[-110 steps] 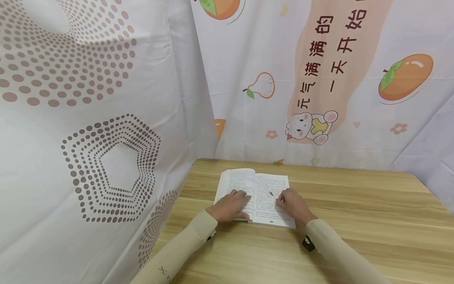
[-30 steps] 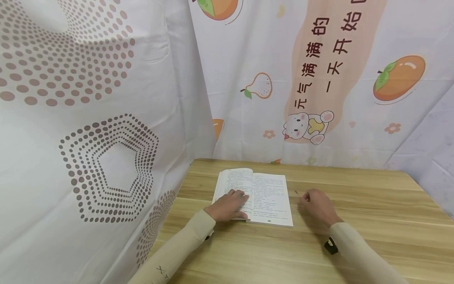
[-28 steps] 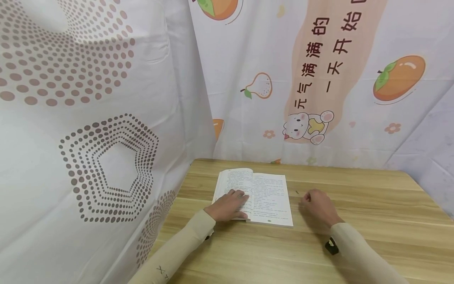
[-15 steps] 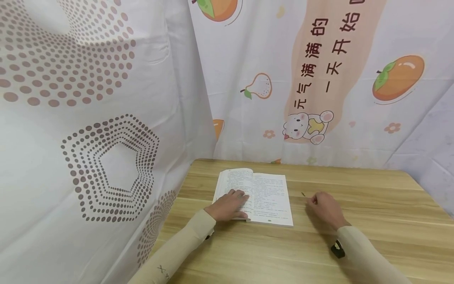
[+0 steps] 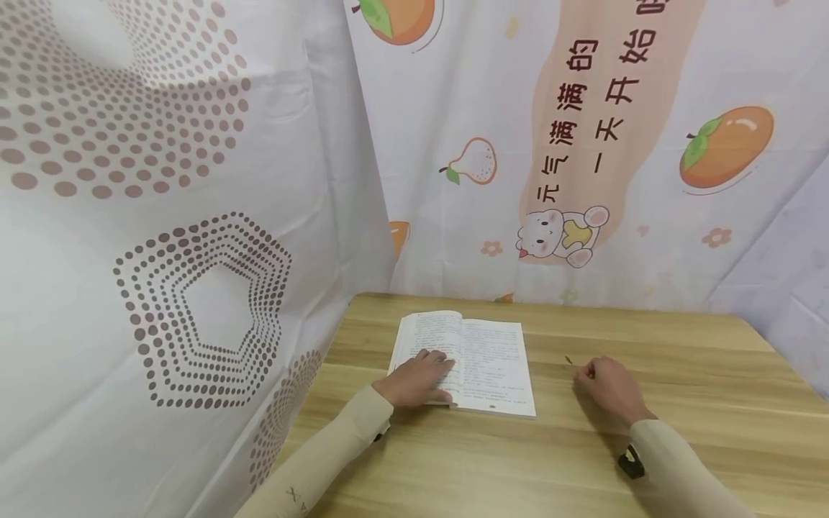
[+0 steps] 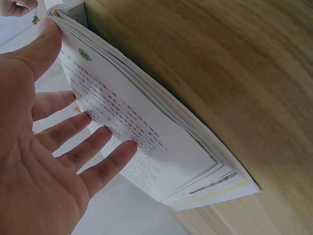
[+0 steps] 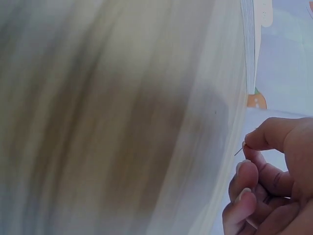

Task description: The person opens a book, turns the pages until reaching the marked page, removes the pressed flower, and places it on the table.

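An open book (image 5: 499, 367) with printed pages lies on the wooden table. My left hand (image 5: 417, 379) rests on its left page, and in the left wrist view the straight fingers (image 6: 105, 164) spread over the text, thumb near the spine. To the right of the book, above the table, my right hand (image 5: 611, 388) pinches a tiny sprig (image 5: 568, 360) between thumb and forefinger. It has a thin stem (image 7: 238, 152) and a small greenish-brown tip (image 6: 35, 20). The other fingers of that hand are curled in.
The wooden table (image 5: 699, 374) runs beneath both arms. A fruit-printed curtain (image 5: 648, 237) hangs along its back edge, and a dotted white curtain (image 5: 324, 216) hangs at the left. A black wrist device (image 5: 631, 462) sits at the right sleeve.
My right hand has moved right with the sprig, from over the right page to beside the book, shifting slightly farther lately. The left hand stays on the left page.
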`<state>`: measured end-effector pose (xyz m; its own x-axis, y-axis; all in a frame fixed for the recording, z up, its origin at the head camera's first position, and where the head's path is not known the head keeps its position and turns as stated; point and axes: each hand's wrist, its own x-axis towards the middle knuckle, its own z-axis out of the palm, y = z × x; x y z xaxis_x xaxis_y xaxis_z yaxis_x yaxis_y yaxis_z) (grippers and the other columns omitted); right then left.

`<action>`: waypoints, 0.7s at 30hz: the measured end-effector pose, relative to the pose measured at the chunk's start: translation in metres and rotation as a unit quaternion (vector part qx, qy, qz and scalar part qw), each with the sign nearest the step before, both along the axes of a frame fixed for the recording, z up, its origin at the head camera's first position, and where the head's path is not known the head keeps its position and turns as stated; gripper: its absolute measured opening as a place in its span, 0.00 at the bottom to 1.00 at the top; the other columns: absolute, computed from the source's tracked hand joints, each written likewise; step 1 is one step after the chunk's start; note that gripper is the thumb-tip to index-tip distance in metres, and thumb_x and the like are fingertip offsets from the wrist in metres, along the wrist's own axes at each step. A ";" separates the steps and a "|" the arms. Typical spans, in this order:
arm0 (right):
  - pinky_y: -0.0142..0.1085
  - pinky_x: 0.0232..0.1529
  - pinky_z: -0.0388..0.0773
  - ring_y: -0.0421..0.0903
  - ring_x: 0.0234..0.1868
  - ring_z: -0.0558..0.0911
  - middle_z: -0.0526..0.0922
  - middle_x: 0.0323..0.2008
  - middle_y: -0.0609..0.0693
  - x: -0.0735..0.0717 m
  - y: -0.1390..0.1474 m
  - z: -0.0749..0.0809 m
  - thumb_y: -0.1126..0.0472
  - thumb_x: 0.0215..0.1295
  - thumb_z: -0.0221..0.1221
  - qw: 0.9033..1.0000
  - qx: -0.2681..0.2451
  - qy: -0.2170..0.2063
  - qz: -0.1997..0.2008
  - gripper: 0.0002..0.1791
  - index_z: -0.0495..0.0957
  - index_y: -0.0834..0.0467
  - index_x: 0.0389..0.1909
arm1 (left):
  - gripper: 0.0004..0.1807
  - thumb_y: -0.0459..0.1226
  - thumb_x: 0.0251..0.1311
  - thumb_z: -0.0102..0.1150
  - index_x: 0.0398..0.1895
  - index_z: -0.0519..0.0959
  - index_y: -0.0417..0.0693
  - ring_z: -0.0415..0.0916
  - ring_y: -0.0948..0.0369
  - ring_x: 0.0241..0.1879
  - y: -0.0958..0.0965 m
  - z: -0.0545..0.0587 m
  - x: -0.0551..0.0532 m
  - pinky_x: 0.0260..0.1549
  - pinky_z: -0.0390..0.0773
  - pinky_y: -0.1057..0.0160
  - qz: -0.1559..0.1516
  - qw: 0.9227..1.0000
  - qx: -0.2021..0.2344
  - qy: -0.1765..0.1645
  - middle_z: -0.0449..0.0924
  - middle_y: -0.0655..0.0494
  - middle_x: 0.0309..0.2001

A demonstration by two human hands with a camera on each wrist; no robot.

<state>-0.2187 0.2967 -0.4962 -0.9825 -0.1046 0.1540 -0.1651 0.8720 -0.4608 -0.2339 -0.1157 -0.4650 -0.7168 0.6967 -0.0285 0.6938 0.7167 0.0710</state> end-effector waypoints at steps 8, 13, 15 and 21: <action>0.36 0.21 0.59 0.42 0.18 0.62 0.61 0.15 0.44 0.005 0.008 -0.004 0.61 0.66 0.54 1.000 0.005 0.000 0.005 0.20 0.64 0.51 0.14 | 0.41 0.60 0.66 0.56 0.75 0.67 0.46 0.70 0.50 0.65 -0.001 -0.004 0.000 0.59 0.75 0.54 -0.009 1.000 0.000 0.016 0.68 0.46 0.71; 0.36 0.22 0.59 0.42 0.17 0.61 0.60 0.13 0.43 0.004 0.009 -0.009 0.60 0.68 0.54 1.000 0.008 -0.006 0.004 0.21 0.64 0.51 0.13 | 0.41 0.60 0.66 0.56 0.75 0.66 0.46 0.70 0.50 0.65 -0.001 -0.004 -0.002 0.58 0.76 0.54 -0.012 1.000 0.001 0.021 0.69 0.46 0.71; 0.37 0.22 0.60 0.42 0.17 0.61 0.61 0.13 0.43 0.004 0.009 -0.010 0.59 0.69 0.54 1.000 0.007 -0.013 0.001 0.21 0.65 0.52 0.13 | 0.41 0.60 0.66 0.56 0.76 0.66 0.46 0.70 0.50 0.65 -0.001 -0.004 -0.002 0.59 0.75 0.54 -0.010 1.000 0.001 0.019 0.69 0.46 0.71; 0.37 0.23 0.61 0.43 0.19 0.64 0.65 0.15 0.45 0.006 0.008 -0.009 0.59 0.70 0.57 1.000 0.007 -0.013 0.004 0.19 0.70 0.53 0.16 | 0.41 0.59 0.66 0.57 0.76 0.67 0.45 0.69 0.50 0.66 -0.001 -0.001 0.000 0.61 0.74 0.53 -0.005 1.000 0.001 0.014 0.68 0.46 0.71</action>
